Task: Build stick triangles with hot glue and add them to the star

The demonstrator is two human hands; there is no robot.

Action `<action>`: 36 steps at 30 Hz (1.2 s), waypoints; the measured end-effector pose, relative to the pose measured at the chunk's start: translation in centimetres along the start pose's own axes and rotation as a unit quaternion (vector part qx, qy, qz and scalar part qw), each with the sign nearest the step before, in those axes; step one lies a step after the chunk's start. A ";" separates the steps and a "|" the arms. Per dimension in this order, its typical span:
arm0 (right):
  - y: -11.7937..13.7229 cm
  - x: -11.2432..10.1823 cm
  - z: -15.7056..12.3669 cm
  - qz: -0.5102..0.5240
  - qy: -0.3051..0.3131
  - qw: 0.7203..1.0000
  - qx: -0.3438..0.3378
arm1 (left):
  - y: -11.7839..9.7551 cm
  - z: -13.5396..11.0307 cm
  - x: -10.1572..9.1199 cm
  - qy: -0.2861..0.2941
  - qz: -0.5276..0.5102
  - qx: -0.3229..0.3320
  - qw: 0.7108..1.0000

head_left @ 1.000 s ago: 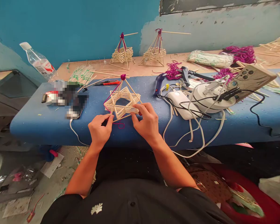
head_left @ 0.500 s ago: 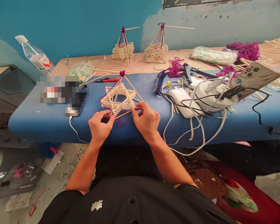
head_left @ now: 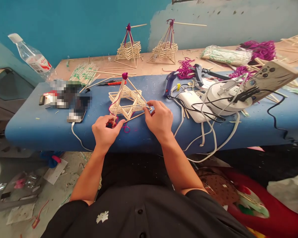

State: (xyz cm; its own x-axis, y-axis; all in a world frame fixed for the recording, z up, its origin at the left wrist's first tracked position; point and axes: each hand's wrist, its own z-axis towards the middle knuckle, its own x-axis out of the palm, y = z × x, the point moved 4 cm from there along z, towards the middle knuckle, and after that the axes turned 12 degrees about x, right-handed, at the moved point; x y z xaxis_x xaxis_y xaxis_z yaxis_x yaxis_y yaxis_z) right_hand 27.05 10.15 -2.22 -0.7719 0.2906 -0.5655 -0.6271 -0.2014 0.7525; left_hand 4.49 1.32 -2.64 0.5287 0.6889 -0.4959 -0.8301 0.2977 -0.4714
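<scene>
A pyramid-shaped frame of pale wooden sticks (head_left: 127,114) stands on the blue-covered table, its stacked sticks forming a star shape with an open middle. Purple yarn (head_left: 124,76) binds its peak, and a loose strand trails down its left side to the tabletop. My left hand (head_left: 105,130) is closed on the front left corner, thumb and fingers around the base of a leg. At the right corner, my right hand (head_left: 159,120) pinches the stick ends between thumb and fingers. The fingertips partly hide both corners.
Two similar stick pyramids (head_left: 129,49) stand behind, by the wall. Red-handled pliers (head_left: 111,83), a phone (head_left: 80,107) and a plastic bottle (head_left: 33,59) lie left. Rightward are a glue gun (head_left: 170,84), a white power strip (head_left: 196,107), tangled cables and purple yarn bundles (head_left: 259,53).
My right hand has slid right to the frame's right corner. The left hand has shifted slightly left and down, and the peak leans further left. The view has shifted slightly.
</scene>
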 end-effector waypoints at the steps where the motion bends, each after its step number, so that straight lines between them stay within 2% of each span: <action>1: 0.0 0.0 0.2 0.004 0.006 1.000 0.003 | -0.1 0.1 0.1 0.002 0.010 0.006 1.000; 8: 0.5 -0.7 1.1 0.058 0.138 0.989 -0.001 | -0.2 0.9 -0.2 0.027 0.031 0.016 0.999; 11: 0.5 -0.9 1.2 0.076 0.161 0.984 0.009 | -0.1 0.7 -0.4 0.013 0.036 0.009 0.999; 13: 0.5 -0.9 1.1 0.089 0.168 0.982 0.016 | -0.3 0.3 -0.3 -0.010 0.048 0.026 0.998; 15: 0.6 -0.8 1.1 0.104 0.182 0.978 0.020 | -0.8 -0.3 -0.3 -0.057 0.094 0.067 0.992; 18: 0.8 -0.6 0.8 0.136 0.217 0.966 0.020 | -2.2 -1.7 -0.2 -0.152 0.192 0.154 0.957; 19: 0.9 -0.6 0.6 0.151 0.230 0.961 0.020 | -2.7 -2.0 0.1 -0.159 0.201 0.187 0.948; 22: 1.3 -0.7 0.1 0.182 0.252 0.950 0.011 | -3.6 -2.1 1.3 -0.091 0.169 0.245 0.950; 24: 1.5 -0.7 -0.3 0.187 0.253 0.949 0.004 | -3.7 -1.7 1.9 -0.041 0.166 0.232 0.958; 29: 1.7 -0.6 -0.9 0.193 0.231 0.954 -0.004 | -3.8 -0.6 2.0 -0.044 0.203 0.225 0.952; 32: 1.7 -0.5 -0.9 0.194 0.215 0.957 -0.013 | -3.7 0.0 2.0 -0.015 0.175 0.217 0.960; 36: 1.8 -0.4 -0.7 0.198 0.229 0.953 -0.021 | -3.6 0.8 2.0 0.025 0.139 0.181 0.973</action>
State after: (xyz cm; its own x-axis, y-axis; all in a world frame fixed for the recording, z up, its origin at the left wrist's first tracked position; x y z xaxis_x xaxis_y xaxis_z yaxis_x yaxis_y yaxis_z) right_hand 26.14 9.01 -0.93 -0.9077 -0.2534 -0.3346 -0.2728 -0.2496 0.9291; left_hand 8.40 2.18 -1.39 0.2743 0.7455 -0.6074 -0.9458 0.3233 -0.0304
